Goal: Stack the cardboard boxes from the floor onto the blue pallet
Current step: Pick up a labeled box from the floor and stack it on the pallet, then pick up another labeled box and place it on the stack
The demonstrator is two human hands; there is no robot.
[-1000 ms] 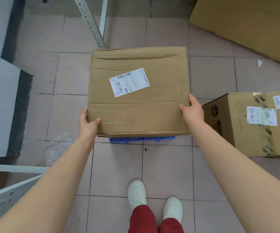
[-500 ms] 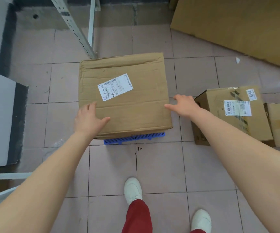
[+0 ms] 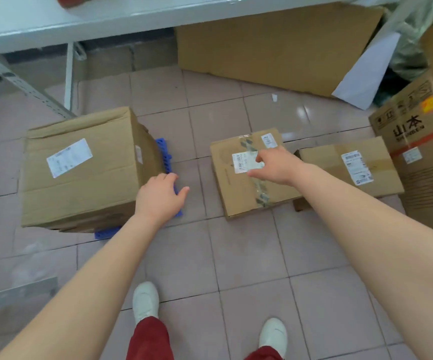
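A large cardboard box (image 3: pixel 80 170) with a white label sits on the blue pallet (image 3: pixel 164 154), which shows only at the box's right and front edges. My left hand (image 3: pixel 160 196) hovers open beside the box's right front corner, holding nothing. To the right, a smaller taped cardboard box (image 3: pixel 238 188) rests on the floor. My right hand (image 3: pixel 275 163) is over its top, fingers spread, near its label. Whether it touches the box is unclear. A third flat box (image 3: pixel 350 165) lies on the floor just beyond.
A big printed carton (image 3: pixel 417 126) stands at the right edge. A large flat cardboard sheet (image 3: pixel 275 42) leans at the back. A white shelf (image 3: pixel 54 19) with metal legs spans the top left. My white shoes (image 3: pixel 145 300) stand on the tiled floor.
Both hands have let go of the large box, which now rests on the pallet. The view has swung right; my right hand has moved over the taped box.
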